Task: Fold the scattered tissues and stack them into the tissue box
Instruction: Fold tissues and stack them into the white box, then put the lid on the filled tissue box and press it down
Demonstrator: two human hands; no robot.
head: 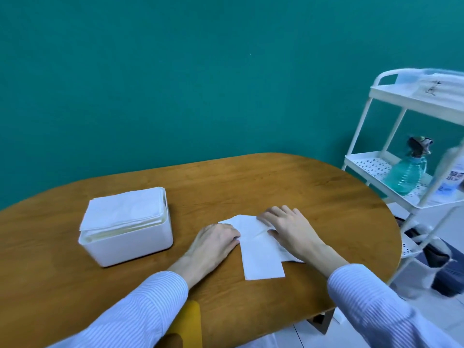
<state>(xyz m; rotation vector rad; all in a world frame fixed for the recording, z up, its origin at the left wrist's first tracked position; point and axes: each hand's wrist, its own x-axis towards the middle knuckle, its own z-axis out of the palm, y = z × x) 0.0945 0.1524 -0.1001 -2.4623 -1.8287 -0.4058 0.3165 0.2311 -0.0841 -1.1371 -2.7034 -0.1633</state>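
tissue (261,257) under both hands | tissue box (130,239) left | cart (411,101) right

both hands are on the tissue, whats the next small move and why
Probably press the crease flat. The left hand and right hand lie on a partly folded tissue on the table; the tissue box beside it already holds a stack.

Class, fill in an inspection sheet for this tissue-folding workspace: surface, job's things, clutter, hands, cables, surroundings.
Surface: oval brown wooden table.
Job's things: white plastic tissue box, folded tissues stacked above its rim; flat white tissue on the table.
Clutter: nothing seen.
Hands: left hand and right hand press flat on the tissue, no grip.
Cables: nothing seen.
Surroundings: teal wall; white metal trolley with a teal spray bottle.
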